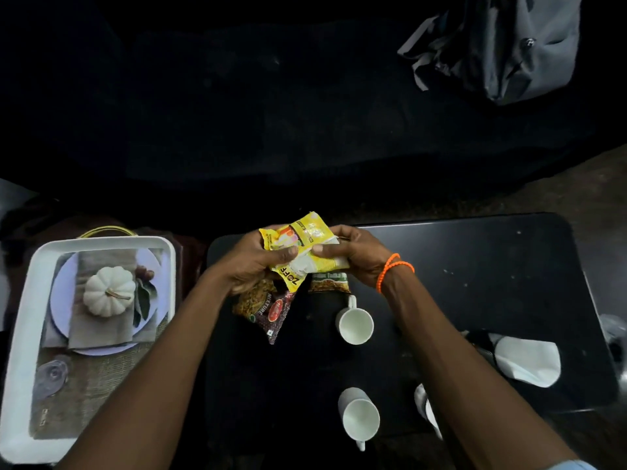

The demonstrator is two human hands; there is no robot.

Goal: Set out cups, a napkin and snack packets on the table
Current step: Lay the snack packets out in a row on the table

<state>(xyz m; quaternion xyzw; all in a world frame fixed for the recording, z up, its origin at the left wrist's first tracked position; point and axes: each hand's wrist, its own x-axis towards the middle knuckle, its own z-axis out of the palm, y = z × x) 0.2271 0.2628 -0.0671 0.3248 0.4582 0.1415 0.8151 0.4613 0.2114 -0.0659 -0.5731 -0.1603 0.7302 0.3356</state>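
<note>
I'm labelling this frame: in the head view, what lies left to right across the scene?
White tray → maroon packet → yellow packet held by left hand and right hand → napkin.

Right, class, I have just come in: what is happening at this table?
A person holds a yellow snack packet with both hands, the left hand also gripping a dark mixture packet, the right hand another packet. Two white cups and a white napkin already sit on the black table.
</note>
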